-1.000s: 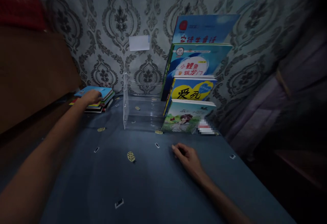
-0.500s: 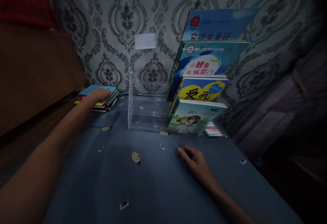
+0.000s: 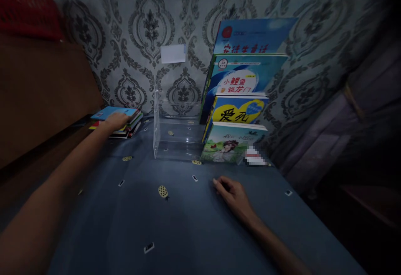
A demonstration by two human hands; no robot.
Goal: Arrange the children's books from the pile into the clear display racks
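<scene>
At the far left of the table, my left hand (image 3: 118, 120) is on a low stack of books (image 3: 127, 133). Its fingers are closed at the near right edge of the top blue book (image 3: 108, 112); the fingertips are partly hidden. My right hand (image 3: 233, 195) rests on the cloth with fingers loosely curled in and nothing in them. Behind it stands a clear acrylic tiered rack (image 3: 156, 137). Its right side holds several upright books: a green one (image 3: 227, 143) in front, a blue-and-yellow one (image 3: 239, 108), a teal-blue one (image 3: 266, 72) and a tall blue one (image 3: 255, 34) at the back.
A dark blue patterned cloth (image 3: 175, 225) covers the table. A blurred-out small item (image 3: 254, 156) lies by the rack's right front corner. Brown furniture (image 3: 40, 95) with a red basket (image 3: 28, 7) stands left; a curtain (image 3: 332, 112) hangs right. A white card (image 3: 173, 53) shows against the wallpaper.
The view has shifted slightly, moving the rack and books a little left. My left hand has drawn slightly back towards the near edge of the top book. My right hand keeps its place.
</scene>
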